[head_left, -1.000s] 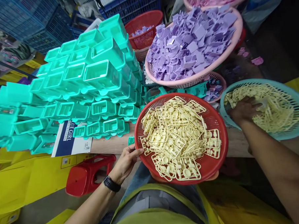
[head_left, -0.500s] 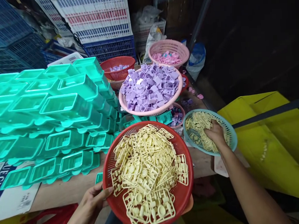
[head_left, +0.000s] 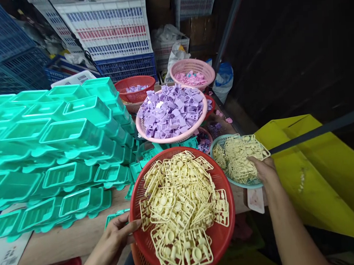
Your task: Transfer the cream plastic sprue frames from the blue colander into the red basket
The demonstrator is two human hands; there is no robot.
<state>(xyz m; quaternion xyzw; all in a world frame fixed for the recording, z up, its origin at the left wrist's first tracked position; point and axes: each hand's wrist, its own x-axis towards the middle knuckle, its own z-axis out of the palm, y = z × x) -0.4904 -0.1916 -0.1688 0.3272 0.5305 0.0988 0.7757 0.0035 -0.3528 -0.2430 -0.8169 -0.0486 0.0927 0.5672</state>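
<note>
My left hand [head_left: 117,234] grips the left rim of a red plastic basket [head_left: 222,240], thumb over the edge and fingers underneath. Inside lies a heap of pale yellow plastic sprues [head_left: 180,202], thin frames carrying tiny cups, dishes and bottle shapes. To the right, my right hand [head_left: 266,170] is closed on the edge of a bunch of similar yellow sprues [head_left: 249,147], raised over a light blue basket [head_left: 245,185]. More of these frames are in the blue basket beneath. My right fingers are partly hidden behind the bunch.
Stacked green plastic trays [head_left: 74,133] fill the left of the wooden table [head_left: 67,241]. Behind the red basket, a pink basket [head_left: 180,137] is heaped with lavender parts. Farther back are another red basket [head_left: 147,83] and a pink one [head_left: 211,74]. A yellow bin [head_left: 310,173] stands at right.
My right hand has lifted a bunch of yellow sprues up from the light blue basket. My left hand still holds the red basket. The view has shifted slightly.
</note>
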